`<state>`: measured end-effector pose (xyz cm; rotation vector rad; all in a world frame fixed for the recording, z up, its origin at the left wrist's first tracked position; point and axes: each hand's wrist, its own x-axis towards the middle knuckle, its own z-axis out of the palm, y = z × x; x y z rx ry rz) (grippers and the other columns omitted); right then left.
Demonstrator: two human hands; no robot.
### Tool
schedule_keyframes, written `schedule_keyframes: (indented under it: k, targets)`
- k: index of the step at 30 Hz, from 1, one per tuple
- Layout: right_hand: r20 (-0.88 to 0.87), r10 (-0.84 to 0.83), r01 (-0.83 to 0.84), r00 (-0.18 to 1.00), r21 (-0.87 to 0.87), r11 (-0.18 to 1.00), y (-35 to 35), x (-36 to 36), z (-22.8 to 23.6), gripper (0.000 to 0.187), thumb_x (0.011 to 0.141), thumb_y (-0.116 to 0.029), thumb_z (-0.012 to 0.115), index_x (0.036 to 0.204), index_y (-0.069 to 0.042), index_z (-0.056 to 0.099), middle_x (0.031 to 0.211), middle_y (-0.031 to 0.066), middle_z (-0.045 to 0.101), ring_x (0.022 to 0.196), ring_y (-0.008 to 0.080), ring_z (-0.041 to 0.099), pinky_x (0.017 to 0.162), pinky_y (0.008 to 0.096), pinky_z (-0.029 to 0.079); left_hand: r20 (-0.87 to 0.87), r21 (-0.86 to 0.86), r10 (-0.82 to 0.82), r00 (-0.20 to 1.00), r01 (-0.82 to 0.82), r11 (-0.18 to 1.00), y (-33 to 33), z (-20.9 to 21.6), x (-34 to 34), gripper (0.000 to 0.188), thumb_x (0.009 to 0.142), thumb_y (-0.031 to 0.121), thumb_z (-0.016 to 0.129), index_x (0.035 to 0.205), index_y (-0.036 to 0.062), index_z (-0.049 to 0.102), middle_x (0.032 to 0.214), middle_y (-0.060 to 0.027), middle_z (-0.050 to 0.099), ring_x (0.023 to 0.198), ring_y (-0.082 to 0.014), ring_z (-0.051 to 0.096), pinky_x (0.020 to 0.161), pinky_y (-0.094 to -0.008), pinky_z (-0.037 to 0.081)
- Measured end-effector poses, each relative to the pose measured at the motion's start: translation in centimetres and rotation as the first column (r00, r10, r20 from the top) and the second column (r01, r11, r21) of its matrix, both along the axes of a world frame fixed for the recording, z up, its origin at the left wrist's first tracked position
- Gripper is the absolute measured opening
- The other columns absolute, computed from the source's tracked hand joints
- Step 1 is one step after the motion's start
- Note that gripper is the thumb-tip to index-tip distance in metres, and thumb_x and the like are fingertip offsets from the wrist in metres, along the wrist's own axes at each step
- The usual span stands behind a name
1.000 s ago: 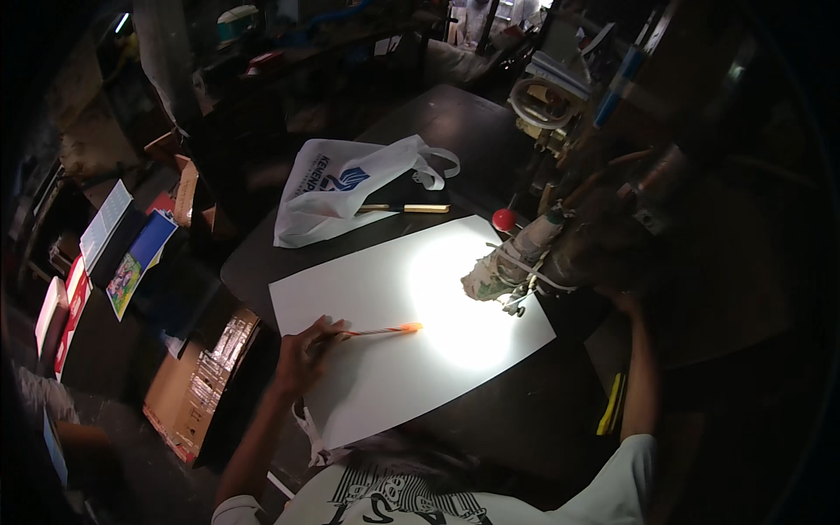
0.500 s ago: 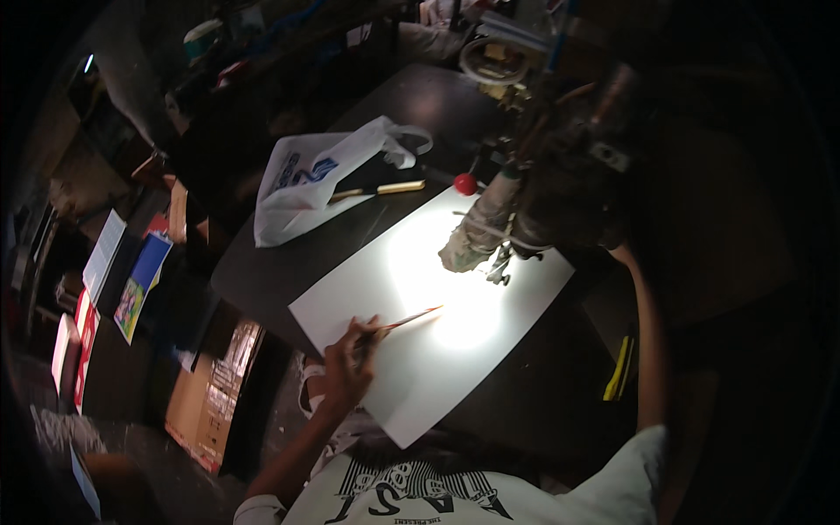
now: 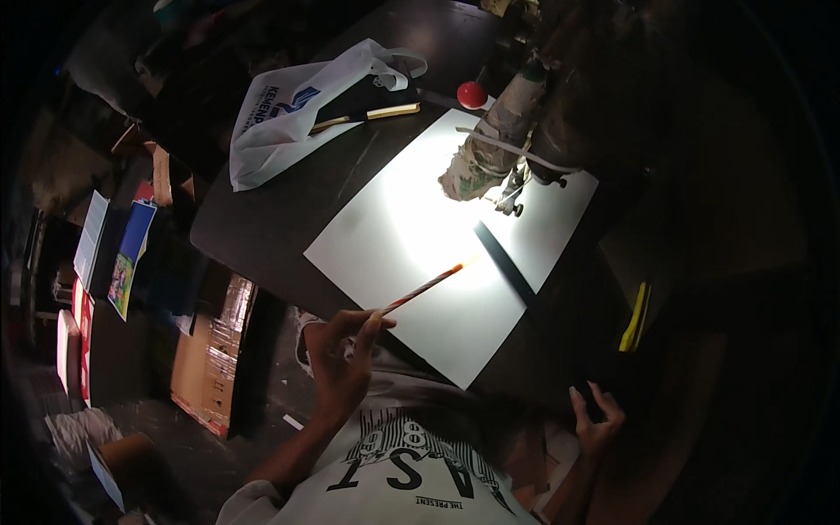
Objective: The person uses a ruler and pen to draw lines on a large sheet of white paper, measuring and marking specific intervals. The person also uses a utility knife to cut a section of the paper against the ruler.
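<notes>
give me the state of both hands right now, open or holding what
Left hand: closed, holding a striped pen-like stick.
Right hand: partly open, nothing visible in it.

Striped pen [image 3: 424, 289]: pinched in my left hand [image 3: 344, 348], orange tip toward two o'clock. White sheet [image 3: 472, 328]: flat below pen, corner at six o'clock.

Right hand [image 3: 598, 425] now drawn well back from the machine [image 3: 497, 142]
</notes>
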<state>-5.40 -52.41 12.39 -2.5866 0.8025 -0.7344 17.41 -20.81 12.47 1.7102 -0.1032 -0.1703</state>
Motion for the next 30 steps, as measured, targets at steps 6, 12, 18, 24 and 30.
schedule_keyframes:
  k: [6,12,18,24,30]
  targets:
    - [-0.163,0.176,-0.173,0.971,0.027,0.984,6.3,9.3,3.8,0.057,0.079,-0.028,0.088,0.126,-0.003,0.068,0.126,0.0168,0.062,0.122,0.0383,0.052,0.104,0.0484,0.042,-0.252,-0.386,0.037,0.967,-0.136,0.913,-1.7,0.4,-2.2,0.023,0.105,0.023,0.061,0.101,0.0014,0.069,0.095,-0.0117,0.076,0.084,-0.0139,0.072,0.069,-0.0274,0.056]
    - [0.285,0.204,-0.342,0.937,0.869,0.358,12.4,13.4,2.9,0.036,0.108,-0.026,0.054,0.129,0.003,0.058,0.121,0.0154,0.067,0.102,0.0202,0.066,0.094,0.0336,0.050,-0.001,-0.180,-0.392,0.920,0.386,0.905,-3.5,-0.2,-4.0,0.014,0.098,0.009,0.067,0.102,-0.0025,0.073,0.087,-0.0128,0.076,0.075,-0.0145,0.072,0.067,-0.0310,0.058]
    - [0.201,0.225,-0.296,0.953,0.472,0.830,6.6,15.2,4.6,0.027,0.104,-0.021,0.060,0.119,0.002,0.062,0.112,0.0139,0.066,0.103,0.0232,0.065,0.089,0.0375,0.050,0.452,0.564,-0.329,0.829,0.019,0.826,2.8,-0.8,2.1,0.048,0.088,0.025,0.080,0.127,0.0010,0.065,0.127,-0.0210,0.067,0.121,-0.0310,0.066,0.104,-0.0449,0.048]
    - [-0.396,0.192,-0.154,0.898,0.126,0.980,6.3,12.8,2.6,0.030,0.085,-0.015,0.083,0.101,0.000,0.063,0.095,0.0126,0.061,0.093,0.0294,0.064,0.080,0.0405,0.049,0.208,0.782,-0.326,0.922,0.043,0.622,2.8,-1.5,3.0,0.134,0.075,0.065,0.078,0.158,-0.0095,0.004,0.162,-0.0283,0.026,0.157,-0.0357,0.016,0.123,-0.0599,-0.007]
    - [-0.111,0.247,-0.198,0.963,0.332,0.922,5.7,13.2,2.8,0.028,0.084,-0.005,0.079,0.109,-0.005,0.066,0.081,0.0096,0.061,0.072,0.0233,0.061,0.065,0.0349,0.048,0.229,0.746,-0.270,0.935,0.010,0.666,-0.8,-1.8,2.8,0.137,0.076,0.062,0.080,0.156,-0.0124,-0.002,0.163,-0.0343,0.017,0.157,-0.0426,0.008,0.118,-0.0708,-0.006]
